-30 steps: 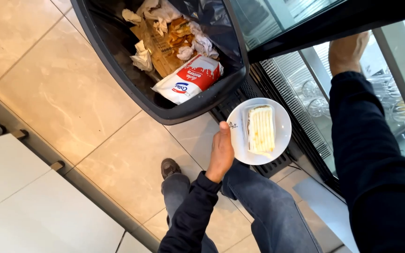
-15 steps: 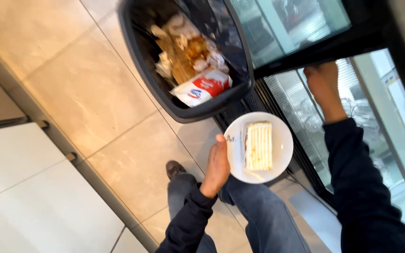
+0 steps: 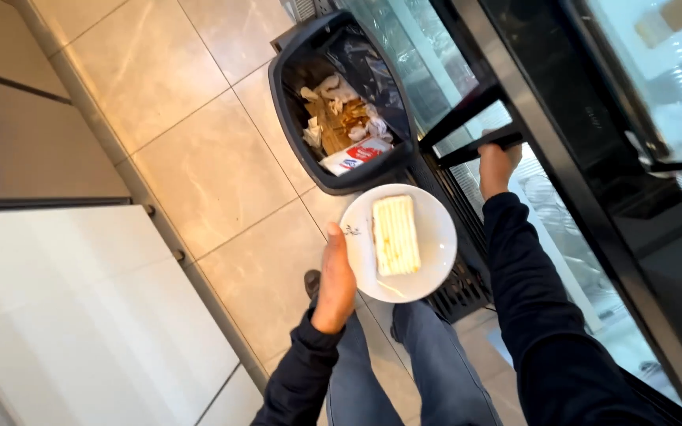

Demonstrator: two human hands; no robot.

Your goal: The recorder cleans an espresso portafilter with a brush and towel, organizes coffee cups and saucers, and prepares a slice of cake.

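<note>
My left hand (image 3: 335,285) is clamped on the rim of a white round plate (image 3: 434,237), thumb on top, fingers under it I think but can't see them; plate held level at about waist height over the floor, w/ a pale rectangular cake slice (image 3: 395,234) lying flat near its middle; my right hand (image 3: 497,164) is curled round the black handle (image 3: 479,146) of a glass door (image 3: 593,158) on a display fridge, arm stretched fwd; I read this as the door-handling step w/ the plate carried alongside, but can't tell if the door is opening or closing; next move calls for keeping the plate flat so the slice doesn't slide, and swinging the door w/o clipping the plate edge, which is just beside the door frame; around: an open dark bin (image 3: 294,95) on the tiled floor (image 3: 199,158) ahead, well apart from the plate, holding crumpled paper and a red-white wrapper (image 3: 354,156); a floor grille (image 3: 459,292) under the plate; my legs and a shoe (image 3: 312,282) below; pale cabinet fronts (image 3: 80,315) on the left; the bin sits close to the door's swing path
</note>
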